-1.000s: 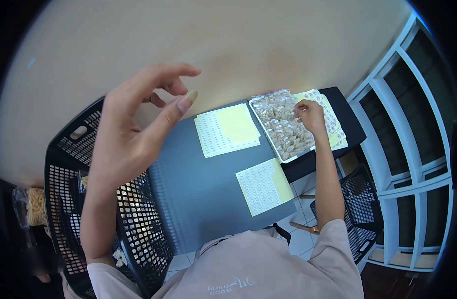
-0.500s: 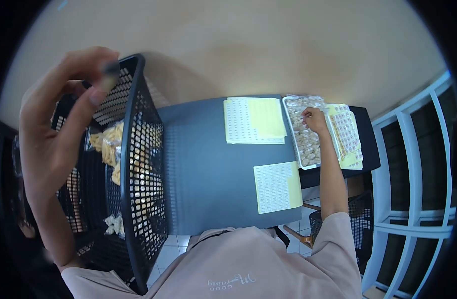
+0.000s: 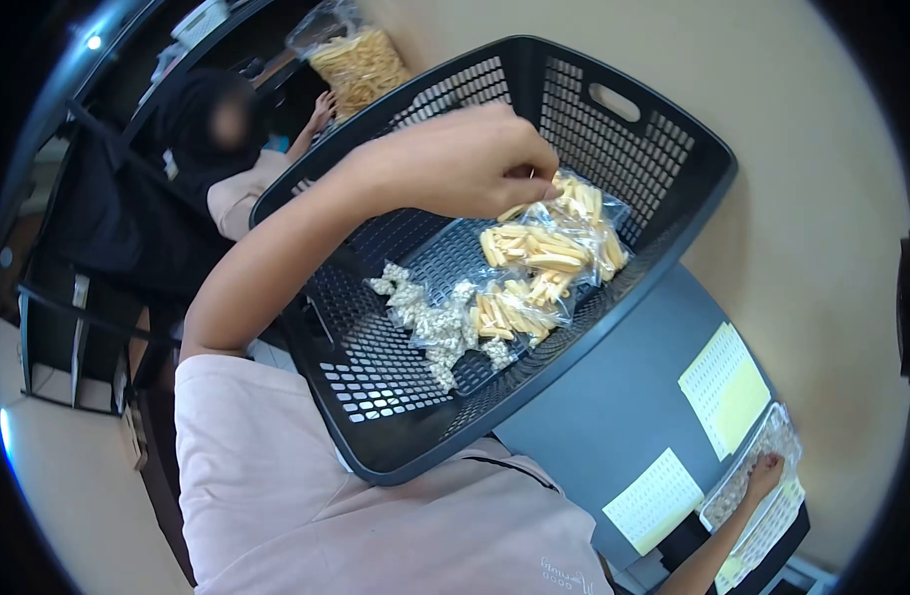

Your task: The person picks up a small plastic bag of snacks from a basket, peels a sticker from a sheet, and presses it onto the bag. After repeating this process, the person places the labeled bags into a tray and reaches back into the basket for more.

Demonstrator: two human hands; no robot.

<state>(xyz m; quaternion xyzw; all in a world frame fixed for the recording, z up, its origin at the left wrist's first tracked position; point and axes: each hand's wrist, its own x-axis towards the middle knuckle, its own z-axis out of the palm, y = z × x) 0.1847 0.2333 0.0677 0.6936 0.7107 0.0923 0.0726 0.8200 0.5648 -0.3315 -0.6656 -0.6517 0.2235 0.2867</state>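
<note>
My left hand (image 3: pixel 475 164) hangs inside the black plastic basket (image 3: pixel 663 213), its thumb and fingers pinched together. Just below the fingertips lie clear bags of pale yellow snack sticks (image 3: pixel 534 248); whether the pinch has hold of one is hidden. Small white packets (image 3: pixel 440 327) lie beside these bags on the basket floor. Far to the right, my right hand (image 3: pixel 767 474) rests over a white tray (image 3: pixel 711 518) of small clear packets, fingers curled down. What those fingers hold, if anything, is too small to tell.
Two yellow-backed label sheets, one farther back (image 3: pixel 728 387) and one nearer (image 3: pixel 653 501), lie on the grey table (image 3: pixel 584 397). More sheets (image 3: pixel 762 550) are beside the tray. Beyond the basket, a person (image 3: pixel 251 183) has a hand near a big bag of yellow sticks (image 3: pixel 361 74).
The view has swung left towards the basket. My left hand, earlier raised by the basket's rim with a small blurred thing in its fingertips, is now down inside. My right hand stays at the tray.
</note>
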